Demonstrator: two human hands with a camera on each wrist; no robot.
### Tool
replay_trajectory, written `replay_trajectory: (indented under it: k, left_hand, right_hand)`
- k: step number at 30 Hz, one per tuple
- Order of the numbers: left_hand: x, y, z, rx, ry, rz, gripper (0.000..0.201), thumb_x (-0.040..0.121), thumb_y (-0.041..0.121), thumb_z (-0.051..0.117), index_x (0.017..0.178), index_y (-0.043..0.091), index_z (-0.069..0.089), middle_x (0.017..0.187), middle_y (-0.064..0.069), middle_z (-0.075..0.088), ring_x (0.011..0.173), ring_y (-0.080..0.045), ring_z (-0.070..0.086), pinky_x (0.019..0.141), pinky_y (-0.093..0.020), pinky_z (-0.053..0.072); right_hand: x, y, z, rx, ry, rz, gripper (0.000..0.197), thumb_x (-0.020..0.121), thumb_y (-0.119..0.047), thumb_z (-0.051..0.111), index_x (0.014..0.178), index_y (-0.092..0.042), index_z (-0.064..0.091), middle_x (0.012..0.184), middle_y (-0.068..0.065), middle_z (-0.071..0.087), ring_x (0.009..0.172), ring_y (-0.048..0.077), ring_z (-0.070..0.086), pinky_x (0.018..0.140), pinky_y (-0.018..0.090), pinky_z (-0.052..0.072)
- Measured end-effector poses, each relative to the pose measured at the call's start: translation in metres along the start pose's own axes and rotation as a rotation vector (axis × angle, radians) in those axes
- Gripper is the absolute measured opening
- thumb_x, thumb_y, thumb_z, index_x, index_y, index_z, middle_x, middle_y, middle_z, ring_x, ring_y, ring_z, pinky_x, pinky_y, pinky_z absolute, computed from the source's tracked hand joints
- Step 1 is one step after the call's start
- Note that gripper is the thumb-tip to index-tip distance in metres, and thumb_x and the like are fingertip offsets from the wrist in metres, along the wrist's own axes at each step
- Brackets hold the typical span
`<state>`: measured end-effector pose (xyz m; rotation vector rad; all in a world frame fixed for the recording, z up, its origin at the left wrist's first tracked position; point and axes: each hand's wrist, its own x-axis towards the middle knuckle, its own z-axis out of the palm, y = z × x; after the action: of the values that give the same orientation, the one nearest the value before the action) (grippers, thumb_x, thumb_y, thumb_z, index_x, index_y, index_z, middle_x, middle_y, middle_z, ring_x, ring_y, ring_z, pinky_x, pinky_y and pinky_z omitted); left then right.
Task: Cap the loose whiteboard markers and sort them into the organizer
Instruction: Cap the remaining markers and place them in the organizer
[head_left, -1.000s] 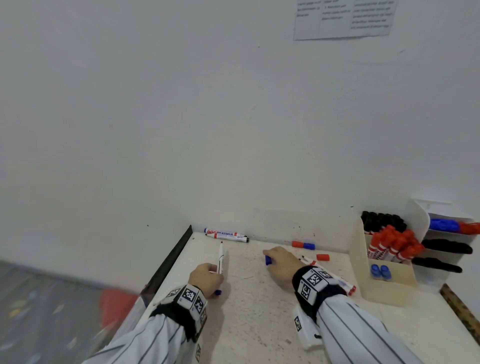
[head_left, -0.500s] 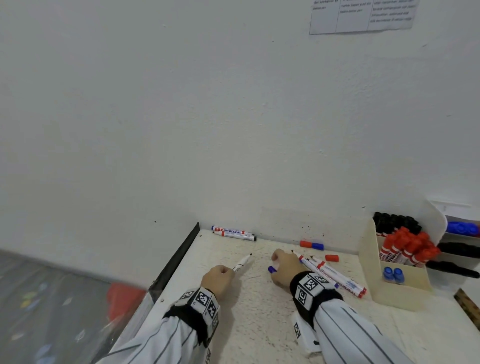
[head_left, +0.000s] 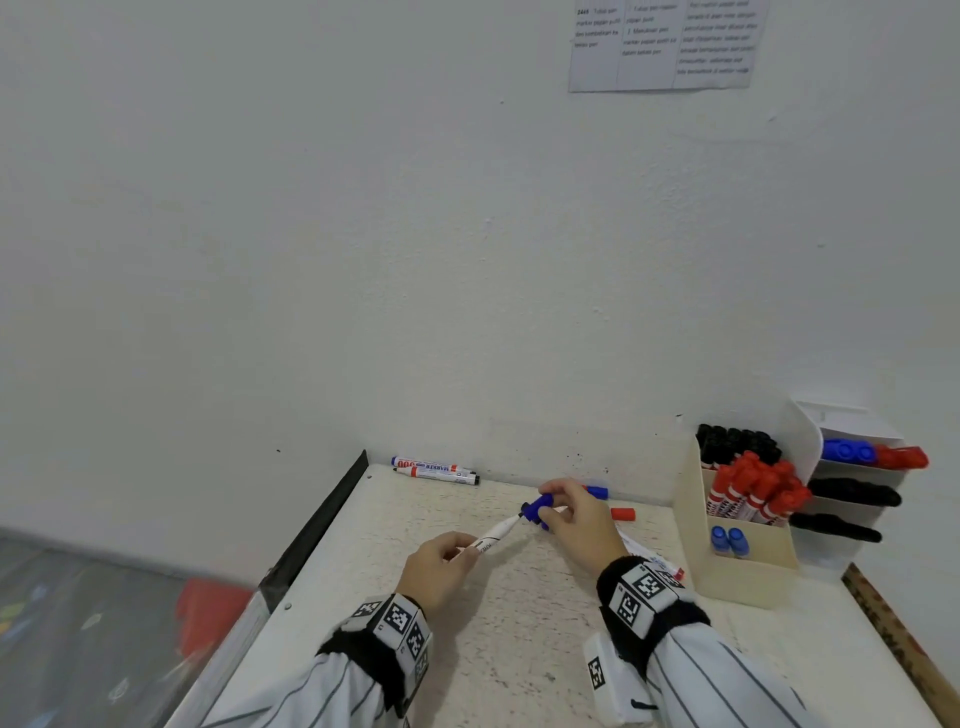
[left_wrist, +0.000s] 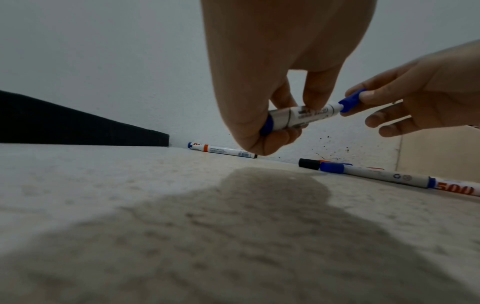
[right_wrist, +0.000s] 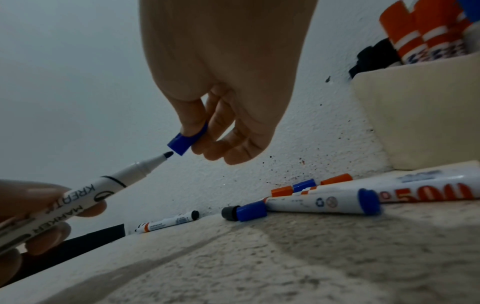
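Left hand fingers gripping marker, right hand fingers pinching blue cap at its tip

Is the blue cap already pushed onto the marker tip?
No, in the right wrist view the blue cap sits just off the marker, whose dark tip is bare.

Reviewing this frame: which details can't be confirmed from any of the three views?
- Wall notice, head view: print too small and blurred to read.
- Marker rear end, right wrist view: cut off by the picture edge.
- Marker tip versus blue cap, left wrist view: hidden by the cap.
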<state>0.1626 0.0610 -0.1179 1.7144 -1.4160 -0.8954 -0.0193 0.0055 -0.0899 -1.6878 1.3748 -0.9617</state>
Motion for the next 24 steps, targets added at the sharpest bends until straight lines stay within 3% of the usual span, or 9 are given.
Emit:
replay_trajectory:
  k: [4,7,9,11,14,16,20,22,24]
  left_hand:
    - [-0.004,0.01,0.011,-0.014,-0.031,0.047,0.011,0.093,0.024,0.054,0.096,0.029,0.063,0.074,0.011,0.053,0.063,-0.003,0.046,0.055,-0.012,0.035]
    - [-0.007,0.018,0.02,0.008,-0.059,0.083,0.011,0.093,0.025,0.054,0.096,0.03,0.063,0.076,0.011,0.054,0.064,-0.003,0.046,0.056,-0.012,0.036]
    - [-0.011,0.026,0.027,-0.001,-0.078,0.129,0.013,0.093,0.026,0.055,0.098,0.029,0.065,0.075,0.013,0.056,0.064,-0.002,0.046,0.058,-0.013,0.036]
    - [-0.015,0.037,0.035,-0.021,-0.102,0.163,0.014,0.093,0.026,0.054,0.095,0.027,0.067,0.069,0.013,0.057,0.06,-0.003,0.045,0.057,-0.015,0.036]
    - [-0.024,0.058,0.044,-0.15,-0.209,0.102,0.028,0.097,0.024,0.048,0.073,0.019,0.062,0.048,0.014,0.05,0.039,-0.003,0.037,0.042,-0.017,0.032]
    - [-0.027,0.069,0.048,-0.268,-0.283,0.038,0.031,0.098,0.025,0.046,0.078,0.01,0.064,0.053,0.007,0.048,0.033,-0.006,0.03,0.035,-0.016,0.022]
    - [-0.031,0.083,0.06,-0.342,-0.247,0.081,0.025,0.095,0.022,0.052,0.074,0.014,0.064,0.047,0.01,0.049,0.033,-0.006,0.033,0.036,-0.017,0.025]
    - [-0.032,0.094,0.068,-0.462,-0.204,0.107,0.013,0.092,0.017,0.057,0.088,0.017,0.069,0.061,0.007,0.059,0.04,-0.006,0.043,0.04,-0.018,0.033]
    - [-0.031,0.103,0.079,-0.48,-0.212,0.107,0.017,0.093,0.024,0.054,0.101,0.019,0.069,0.083,0.004,0.064,0.063,-0.007,0.057,0.058,-0.02,0.046]
  right_hand:
    - [-0.01,0.002,-0.014,0.014,-0.098,0.003,0.016,0.09,-0.008,0.056,0.094,-0.023,0.057,0.092,-0.002,0.064,0.068,0.005,0.053,0.063,0.016,0.041]
    - [-0.019,0.002,-0.023,-0.051,-0.123,0.033,0.014,0.095,-0.024,0.05,0.084,-0.02,0.057,0.076,-0.002,0.063,0.063,0.006,0.051,0.055,0.01,0.038]
    - [-0.023,0.001,-0.029,-0.093,-0.078,0.05,0.034,0.098,-0.035,0.041,0.072,-0.015,0.051,0.063,-0.002,0.049,0.057,0.009,0.042,0.052,0.015,0.034]
    - [-0.027,-0.001,-0.035,-0.085,-0.008,0.053,0.039,0.098,-0.035,0.039,0.066,-0.014,0.044,0.061,-0.001,0.037,0.058,0.012,0.035,0.056,0.025,0.028]
    - [-0.027,-0.003,-0.044,-0.047,0.054,0.075,0.043,0.099,-0.033,0.039,0.059,-0.016,0.036,0.058,-0.001,0.029,0.056,0.013,0.029,0.056,0.03,0.023]
    - [-0.028,-0.001,-0.051,0.018,0.076,0.088,0.043,0.099,-0.033,0.038,0.059,-0.017,0.034,0.057,0.0,0.027,0.055,0.014,0.028,0.056,0.03,0.022]
    - [-0.033,-0.006,-0.065,0.099,0.103,0.033,0.036,0.098,-0.036,0.038,0.07,-0.013,0.043,0.056,0.0,0.034,0.053,0.013,0.033,0.055,0.026,0.028]
    - [-0.034,-0.015,-0.074,0.096,0.135,-0.061,0.032,0.097,-0.034,0.04,0.076,-0.012,0.046,0.06,0.007,0.044,0.054,0.016,0.038,0.056,0.029,0.033]
    - [-0.034,-0.026,-0.085,0.073,0.2,-0.18,0.021,0.096,-0.031,0.045,0.081,-0.017,0.049,0.068,0.01,0.059,0.051,0.012,0.045,0.054,0.026,0.039]
